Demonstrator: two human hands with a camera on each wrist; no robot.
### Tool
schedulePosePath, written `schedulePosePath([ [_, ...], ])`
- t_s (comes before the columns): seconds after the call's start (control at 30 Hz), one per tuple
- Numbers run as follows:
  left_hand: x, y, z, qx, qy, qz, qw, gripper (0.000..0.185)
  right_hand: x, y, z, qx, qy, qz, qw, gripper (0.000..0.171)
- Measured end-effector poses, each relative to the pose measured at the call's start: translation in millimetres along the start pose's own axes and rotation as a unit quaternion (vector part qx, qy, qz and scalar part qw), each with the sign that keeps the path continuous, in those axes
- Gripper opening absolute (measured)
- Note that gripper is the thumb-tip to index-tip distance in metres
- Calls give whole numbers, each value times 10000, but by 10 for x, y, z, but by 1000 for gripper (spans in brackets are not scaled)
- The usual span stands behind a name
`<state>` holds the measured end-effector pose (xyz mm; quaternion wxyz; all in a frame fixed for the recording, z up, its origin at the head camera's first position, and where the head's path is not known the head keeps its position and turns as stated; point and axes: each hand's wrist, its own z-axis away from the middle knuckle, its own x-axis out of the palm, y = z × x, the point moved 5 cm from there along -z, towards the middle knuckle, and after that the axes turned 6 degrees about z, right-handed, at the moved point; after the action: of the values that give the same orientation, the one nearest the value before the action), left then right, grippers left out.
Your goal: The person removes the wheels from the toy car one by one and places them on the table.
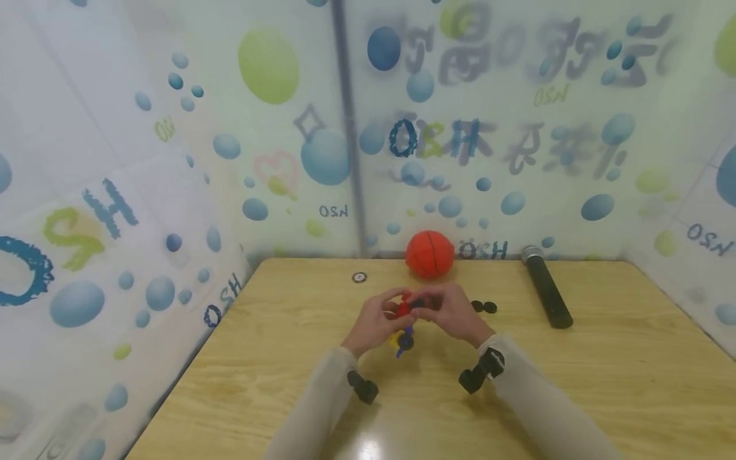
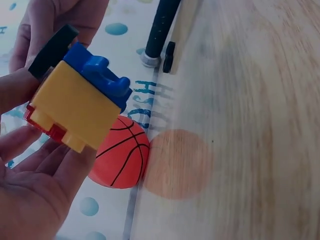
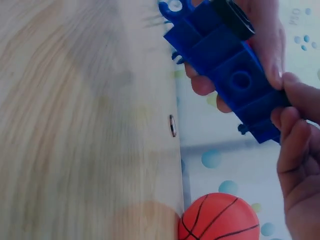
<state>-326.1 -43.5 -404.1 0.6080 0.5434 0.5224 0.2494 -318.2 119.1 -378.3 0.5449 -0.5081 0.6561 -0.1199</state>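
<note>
While your left hand (image 1: 370, 324) grips the toy vehicle (image 1: 405, 310) above the counter (image 1: 259, 358) in the head view, the left wrist view shows its yellow block (image 2: 75, 102); in the right wrist view, your right hand (image 3: 302, 167) pinches its blue chassis (image 3: 222, 70) at one end.

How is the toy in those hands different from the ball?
The toy is blocky; the ball is round. The toy mixes blue, yellow, red and black; the ball is red with black lines. The toy is held up in the left hand and right hand; the ball rests on the table, untouched. Both show some red.
</note>
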Motion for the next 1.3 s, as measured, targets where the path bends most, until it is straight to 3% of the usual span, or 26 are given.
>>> schedulePosePath([
  [0.2, 17, -75, 12, 12, -221, 285, 9994, 49, 28, -54, 76, -672, 310, 552, 9957, 18],
  [0.3, -41, -77, 43, 17, -93, 308, 9995, 43, 49, -130, 39, -1117, 316, 785, 9901, 17],
  [0.37, -67, -57, 53, -61, 1, 296, 9995, 44, 39, -149, 17, -1192, 240, 849, 9889, 18],
  [0.53, -121, 33, -3, -151, 178, 330, 9992, 57, -58, -122, -26, -592, 85, 543, 9967, 24],
  [0.63, -110, 27, -37, -199, 261, 282, 9991, 57, -111, -72, -2, -306, 9, 333, 9990, 26],
  [0.83, -62, -4, 34, -332, 444, 358, 9978, 52, -136, 70, 110, 50, -109, -43, 9999, 30],
  [1.07, -120, 23, 67, -305, 544, 461, 9970, 49, -317, 130, 121, 267, 224, 260, 9991, 29],
  [1.3, -141, -97, 74, -284, 509, 658, 9961, 47, -543, 347, 311, 334, 507, 477, 9970, 27],
])
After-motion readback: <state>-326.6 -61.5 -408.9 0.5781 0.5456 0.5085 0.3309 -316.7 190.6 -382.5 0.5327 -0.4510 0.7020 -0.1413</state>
